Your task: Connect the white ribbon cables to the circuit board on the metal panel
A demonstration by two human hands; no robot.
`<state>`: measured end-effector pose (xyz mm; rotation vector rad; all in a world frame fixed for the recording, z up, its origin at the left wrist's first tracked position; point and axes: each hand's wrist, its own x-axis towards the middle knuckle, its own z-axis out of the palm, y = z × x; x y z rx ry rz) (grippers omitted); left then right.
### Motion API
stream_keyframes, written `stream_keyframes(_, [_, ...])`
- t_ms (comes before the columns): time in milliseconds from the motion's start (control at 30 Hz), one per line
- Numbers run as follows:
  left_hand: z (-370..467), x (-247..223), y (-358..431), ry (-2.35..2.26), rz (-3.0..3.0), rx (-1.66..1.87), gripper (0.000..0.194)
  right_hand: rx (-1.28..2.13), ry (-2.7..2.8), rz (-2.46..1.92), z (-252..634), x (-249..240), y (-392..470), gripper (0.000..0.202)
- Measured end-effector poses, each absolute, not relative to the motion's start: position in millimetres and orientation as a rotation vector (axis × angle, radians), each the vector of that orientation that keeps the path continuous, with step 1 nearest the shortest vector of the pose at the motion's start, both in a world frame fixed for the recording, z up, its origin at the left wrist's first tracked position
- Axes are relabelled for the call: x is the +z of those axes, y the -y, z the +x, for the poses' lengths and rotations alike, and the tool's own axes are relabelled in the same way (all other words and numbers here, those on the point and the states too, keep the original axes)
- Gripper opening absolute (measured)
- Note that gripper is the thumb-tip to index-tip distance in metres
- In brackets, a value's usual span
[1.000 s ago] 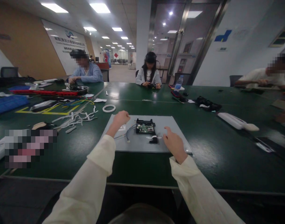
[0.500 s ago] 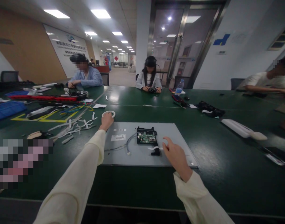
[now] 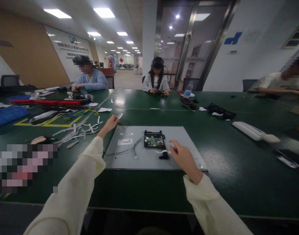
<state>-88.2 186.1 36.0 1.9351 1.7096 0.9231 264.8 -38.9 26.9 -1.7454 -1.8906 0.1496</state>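
My left hand [image 3: 109,124] is closed on a roll of white tape [image 3: 120,116], held up on edge above the far left corner of a flat grey panel [image 3: 181,137]. Over the panel's right part hovers my right hand [image 3: 185,157], its thumb and forefinger apart and nothing visible between them. Just left of those fingers, a white strip [image 3: 161,151] lies across a black bracket piece [image 3: 163,156]. A green circuit board [image 3: 154,141] sits in a black frame mid-panel, with a thin grey cable [image 3: 134,148] curving away to the left.
Cut grey-white strips [image 3: 77,132] and coloured wires lie on the green table [image 3: 144,186] at left, near a blue tray [image 3: 9,117]. A water bottle [image 3: 188,89] and black bundle [image 3: 220,111] are farther off. A white elongated object [image 3: 253,131] rests at right. Several people sit around.
My left hand has drawn slightly left and up with the tape roll, which has turned from lying flat to edge-on. My right hand has barely moved.
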Motion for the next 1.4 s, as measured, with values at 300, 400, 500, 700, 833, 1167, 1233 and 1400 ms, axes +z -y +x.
stream_keyframes(300, [-34.3, 88.1, -57.3, -0.622, 1.584, 0.899, 0.023, 0.615, 1.589, -1.208, 245.4, 73.1, 24.4, 0.042])
stream_keyframes(400, [-10.7, 97.0, -32.1, -0.498, 1.616, 0.802, 0.019, 0.83, 1.568, -0.979, 235.5, 86.9, 9.3, 0.043])
stream_keyframes(500, [10.2, 101.0, -23.0, -0.422, 1.57, 0.825, 0.017, 1.057, 1.532, -0.874, 230.3, 86.1, -1.6, 0.039])
stream_keyframes(700, [35.4, 91.4, -19.5, -0.393, 1.39, 0.909, 0.017, 1.356, 1.536, -0.814, 232.9, 73.9, 2.2, 0.039])
stream_keyframes(833, [41.6, 79.7, -16.7, -0.417, 1.281, 0.925, 0.017, 1.472, 1.447, -0.668, 234.7, 77.6, 9.5, 0.038])
stream_keyframes(1167, [41.8, 70.8, -24.6, -0.379, 1.064, 0.918, 0.033, 1.531, 1.423, -0.695, 238.9, 69.4, 7.1, 0.025])
stream_keyframes(1233, [41.4, 70.5, -25.1, -0.335, 0.975, 0.927, 0.033, 1.515, 1.458, -0.701, 239.0, 69.6, 6.9, 0.026])
stream_keyframes(1400, [41.7, 69.0, -22.6, -0.36, 0.943, 0.878, 0.026, 1.37, 1.507, -0.724, 238.4, 68.8, 7.0, 0.026])
